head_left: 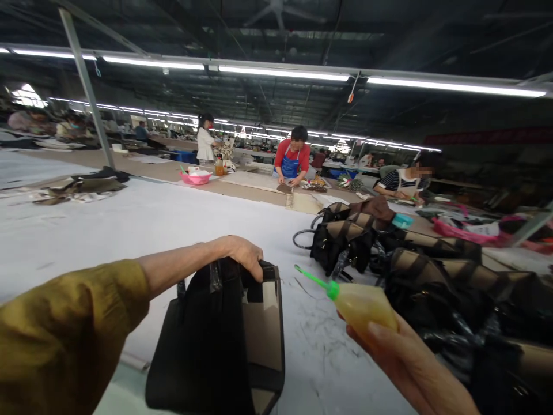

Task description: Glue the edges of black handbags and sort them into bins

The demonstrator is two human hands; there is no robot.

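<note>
A black handbag (203, 340) stands on the white tabletop in front of me, its tan side panel turned to the right. My left hand (244, 253) is closed over the bag's top edge, thumb on the near side and the other fingers hidden behind. In my right hand (401, 346) is a squeeze bottle (365, 308) of amber liquid, wrapped by the fingers. Its green nozzle (313, 278) points left toward the bag, with a gap between them. Faint dark marks show on the table below the bottle.
Several black and tan handbags (436, 282) crowd the table's right side. Fabric pieces (82, 187) lie at the left. Across the table are a pink basin (196, 178), a person in a red top (292, 155) and a person in a striped top (401, 181). A metal post (86, 83) rises at left.
</note>
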